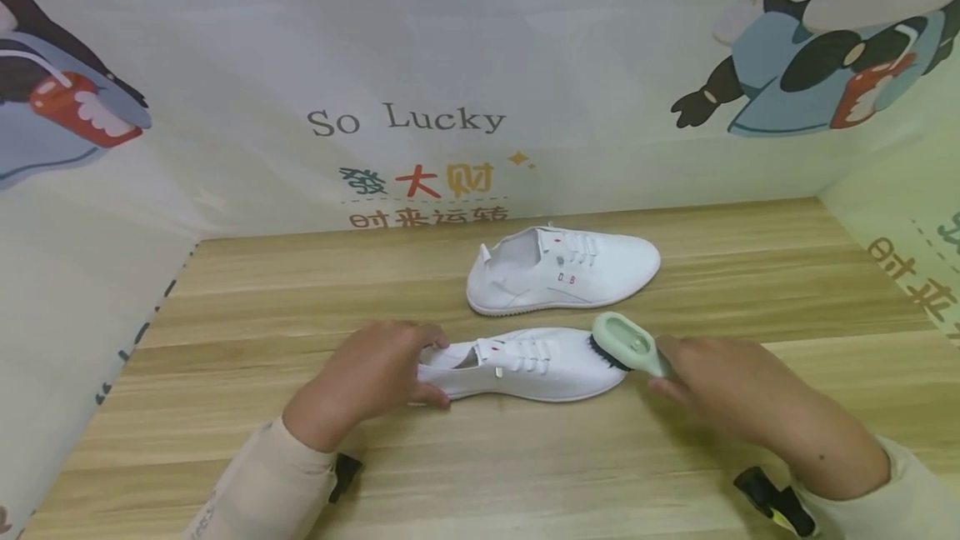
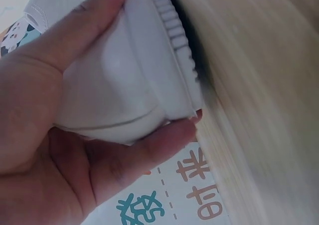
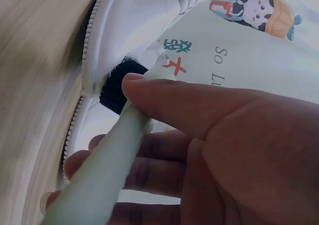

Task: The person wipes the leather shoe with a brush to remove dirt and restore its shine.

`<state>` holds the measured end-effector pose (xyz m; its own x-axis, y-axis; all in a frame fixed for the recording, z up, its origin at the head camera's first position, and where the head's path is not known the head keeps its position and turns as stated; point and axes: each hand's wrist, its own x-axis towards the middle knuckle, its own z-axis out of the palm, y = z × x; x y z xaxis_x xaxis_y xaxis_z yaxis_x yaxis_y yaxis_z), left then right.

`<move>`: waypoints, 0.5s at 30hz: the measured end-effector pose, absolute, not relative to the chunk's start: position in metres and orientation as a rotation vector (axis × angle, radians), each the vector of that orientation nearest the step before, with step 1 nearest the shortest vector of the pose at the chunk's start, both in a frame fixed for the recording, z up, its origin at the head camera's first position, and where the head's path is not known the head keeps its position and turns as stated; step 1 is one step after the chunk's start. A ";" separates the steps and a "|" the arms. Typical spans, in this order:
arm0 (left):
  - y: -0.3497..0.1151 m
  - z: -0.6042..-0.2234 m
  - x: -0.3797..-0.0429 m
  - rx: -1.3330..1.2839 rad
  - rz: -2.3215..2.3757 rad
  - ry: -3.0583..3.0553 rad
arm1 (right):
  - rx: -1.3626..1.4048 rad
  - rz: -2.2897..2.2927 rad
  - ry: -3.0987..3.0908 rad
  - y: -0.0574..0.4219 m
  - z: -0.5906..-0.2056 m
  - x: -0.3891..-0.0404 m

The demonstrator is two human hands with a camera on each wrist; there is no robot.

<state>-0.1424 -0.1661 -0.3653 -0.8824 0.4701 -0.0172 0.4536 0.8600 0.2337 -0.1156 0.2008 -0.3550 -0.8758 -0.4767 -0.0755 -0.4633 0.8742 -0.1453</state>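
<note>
A white lace-up shoe (image 1: 551, 361) lies on the wooden surface, its toe pointing right. My left hand (image 1: 375, 377) grips it by the heel; in the left wrist view the thumb and fingers wrap round the heel (image 2: 114, 80) just above the ribbed sole. My right hand (image 1: 720, 390) holds a pale green brush (image 1: 626, 340) by its handle. Dark bristles (image 3: 124, 83) touch the toe of the shoe, as the right wrist view also shows. A second white shoe (image 1: 615, 269) stands behind the first, toe to the right too, with small red letters on its side.
The wood-grain table (image 1: 315, 290) spreads around both shoes. Behind it rises a pale printed backdrop (image 1: 585, 123) with cartoon figures and lettering, and similar sheets flank it left and right. Dark straps or mounts (image 1: 772, 498) show at both wrists.
</note>
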 end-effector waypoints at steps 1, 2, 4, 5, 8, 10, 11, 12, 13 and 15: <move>-0.165 -0.366 -0.142 0.723 0.350 2.961 | -0.742 -0.187 2.936 0.201 -0.355 -0.116; -0.165 -0.366 -0.143 0.709 0.352 2.965 | -0.747 -0.185 2.937 0.201 -0.355 -0.116; -0.163 -0.367 -0.143 0.692 0.348 2.978 | -0.747 -0.187 2.938 0.201 -0.354 -0.116; -0.163 -0.368 -0.143 0.682 0.340 2.984 | -0.745 -0.185 2.941 0.201 -0.354 -0.116; -0.162 -0.367 -0.142 0.696 0.316 3.003 | -0.747 -0.177 2.952 0.201 -0.354 -0.116; -0.162 -0.365 -0.141 0.695 0.327 3.004 | -0.753 -0.175 2.957 0.201 -0.354 -0.116; -0.162 -0.364 -0.140 0.686 0.344 2.998 | -0.757 -0.169 2.961 0.202 -0.354 -0.116; -0.162 -0.362 -0.139 0.682 0.368 2.986 | -0.758 -0.166 2.962 0.202 -0.354 -0.116; -0.162 -0.360 -0.139 0.675 0.400 2.970 | -0.761 -0.163 2.964 0.202 -0.354 -0.116; -0.163 -0.357 -0.139 0.623 0.470 2.914 | -0.766 -0.163 2.965 0.201 -0.355 -0.117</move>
